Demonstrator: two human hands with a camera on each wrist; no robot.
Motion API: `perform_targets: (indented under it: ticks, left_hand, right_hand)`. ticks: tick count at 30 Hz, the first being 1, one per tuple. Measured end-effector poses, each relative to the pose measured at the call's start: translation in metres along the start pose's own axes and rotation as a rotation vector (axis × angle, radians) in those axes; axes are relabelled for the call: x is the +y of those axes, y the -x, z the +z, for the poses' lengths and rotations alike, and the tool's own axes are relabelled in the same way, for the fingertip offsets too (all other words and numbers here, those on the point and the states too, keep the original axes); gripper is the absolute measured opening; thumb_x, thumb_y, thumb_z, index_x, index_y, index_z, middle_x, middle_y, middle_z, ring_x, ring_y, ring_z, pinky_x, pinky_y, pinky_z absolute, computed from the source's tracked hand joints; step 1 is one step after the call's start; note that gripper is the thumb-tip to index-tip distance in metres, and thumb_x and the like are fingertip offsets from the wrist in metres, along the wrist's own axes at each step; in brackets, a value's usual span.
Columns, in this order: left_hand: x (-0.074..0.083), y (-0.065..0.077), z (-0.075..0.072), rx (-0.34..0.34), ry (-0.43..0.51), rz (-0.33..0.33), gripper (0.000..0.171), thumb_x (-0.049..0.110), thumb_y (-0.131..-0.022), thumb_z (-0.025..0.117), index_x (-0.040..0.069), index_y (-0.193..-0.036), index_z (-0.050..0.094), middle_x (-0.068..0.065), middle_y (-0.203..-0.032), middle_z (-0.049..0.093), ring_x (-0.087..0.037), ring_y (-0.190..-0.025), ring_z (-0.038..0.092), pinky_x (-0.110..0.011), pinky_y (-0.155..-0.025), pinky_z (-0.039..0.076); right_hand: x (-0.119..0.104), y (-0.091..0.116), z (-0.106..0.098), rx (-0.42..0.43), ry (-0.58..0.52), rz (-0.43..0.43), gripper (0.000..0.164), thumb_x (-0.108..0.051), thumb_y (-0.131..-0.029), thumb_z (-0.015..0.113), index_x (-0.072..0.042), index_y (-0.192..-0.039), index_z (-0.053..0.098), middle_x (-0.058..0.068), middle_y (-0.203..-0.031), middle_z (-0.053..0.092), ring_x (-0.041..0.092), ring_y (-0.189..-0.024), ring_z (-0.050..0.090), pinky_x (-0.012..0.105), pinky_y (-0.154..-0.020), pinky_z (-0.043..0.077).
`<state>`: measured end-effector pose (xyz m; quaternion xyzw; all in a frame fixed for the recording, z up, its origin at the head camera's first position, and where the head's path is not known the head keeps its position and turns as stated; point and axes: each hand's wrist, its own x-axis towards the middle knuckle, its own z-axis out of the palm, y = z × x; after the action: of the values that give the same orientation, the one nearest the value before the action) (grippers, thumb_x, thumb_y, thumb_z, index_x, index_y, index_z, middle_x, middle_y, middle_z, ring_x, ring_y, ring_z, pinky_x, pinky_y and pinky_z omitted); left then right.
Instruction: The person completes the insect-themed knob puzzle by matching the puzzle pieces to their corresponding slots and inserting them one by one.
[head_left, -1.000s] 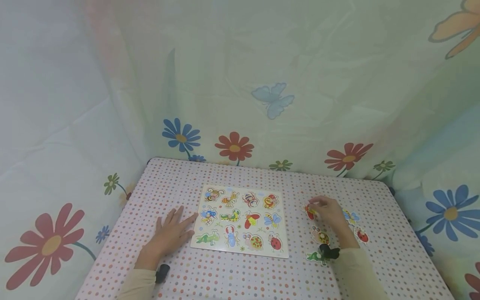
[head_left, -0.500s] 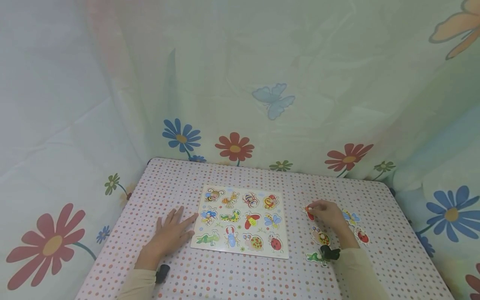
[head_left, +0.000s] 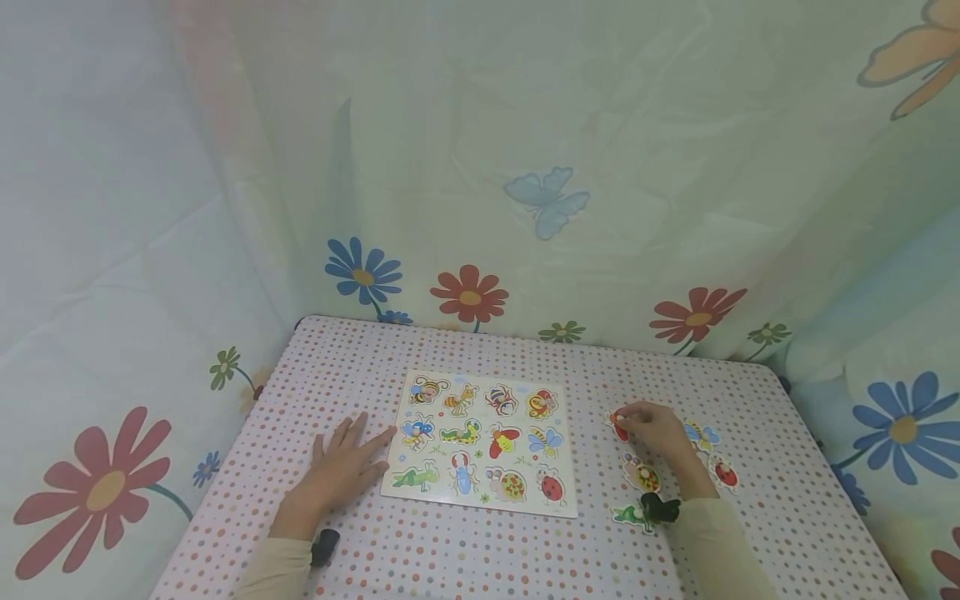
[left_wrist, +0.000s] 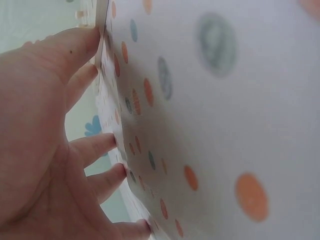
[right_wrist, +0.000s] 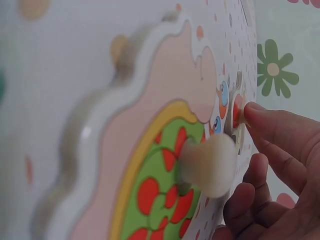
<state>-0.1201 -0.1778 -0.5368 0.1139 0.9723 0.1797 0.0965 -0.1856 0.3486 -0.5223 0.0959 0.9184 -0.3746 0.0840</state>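
Observation:
My right hand [head_left: 660, 429] pinches the wooden knob of a red-winged insect puzzle piece [head_left: 618, 425], thumb and a finger at the knob in the right wrist view. That piece lies at the dotted tabletop, right of the puzzle board [head_left: 480, 502]. Nearest to this hand is the snail piece [right_wrist: 150, 200], its round knob large in the right wrist view. My left hand [head_left: 337, 467] rests with spread fingers on the cloth. Its thumb [left_wrist: 75, 47] touches the board's left edge. The board bears rows of insect pictures, some with knobbed pieces in them.
Loose to the right lie a grasshopper piece [head_left: 630, 515], a blue-winged insect piece [head_left: 703, 434] and a ladybug piece [head_left: 724, 472]. The spotted cloth [head_left: 465, 558] covers the table. A flower-printed curtain [head_left: 600, 250] stands along its back and sides.
My right fingers have shifted slightly down and closed in on the red-winged piece's knob, and that piece has moved a little. My left hand and the board have stayed put.

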Motion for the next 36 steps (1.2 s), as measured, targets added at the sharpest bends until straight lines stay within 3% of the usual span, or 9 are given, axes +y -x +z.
perform_targets:
  ticks: [10,18,27,36]
  left_hand:
    - [0.000,0.000,-0.001,0.001,0.006,0.007,0.055,0.039,-0.102,0.055,0.031,-0.155,0.040,-0.019,-0.165,0.013,-0.046,-0.148,0.009,-0.075,-0.110,0.000]
    - [-0.001,0.000,0.000,-0.009,0.007,-0.005,0.056,0.039,-0.102,0.056,0.033,-0.155,0.039,-0.018,-0.165,0.012,-0.046,-0.149,0.008,-0.074,-0.110,0.000]
    - [0.000,0.001,-0.001,-0.003,0.011,-0.004,0.056,0.039,-0.102,0.056,0.032,-0.155,0.039,-0.018,-0.165,0.013,-0.046,-0.148,0.008,-0.075,-0.110,-0.001]
    - [0.000,0.001,-0.001,0.001,0.014,0.002,0.056,0.038,-0.102,0.057,0.032,-0.155,0.040,-0.018,-0.165,0.013,-0.047,-0.148,0.008,-0.075,-0.110,0.000]
  right_hand:
    - [-0.011,0.003,0.001,0.040,0.023,-0.015,0.030,-0.026,-0.098,0.067,-0.001,-0.114,0.067,0.011,-0.090,0.065,0.022,-0.073,0.060,0.030,-0.055,0.048]
    - [-0.033,0.014,0.006,0.073,0.049,-0.102,0.029,-0.027,-0.095,0.070,-0.001,-0.109,0.070,0.019,-0.100,0.065,0.028,-0.081,0.059,0.034,-0.059,0.048]
    - [-0.063,0.025,0.030,0.065,0.021,-0.205,0.022,-0.025,-0.095,0.072,-0.005,-0.104,0.072,0.011,-0.094,0.062,0.023,-0.072,0.053,0.033,-0.056,0.045]
    - [-0.086,0.030,0.053,0.068,0.030,-0.266,0.014,-0.022,-0.092,0.074,-0.009,-0.098,0.074,0.006,-0.091,0.062,0.021,-0.076,0.052,0.032,-0.059,0.042]
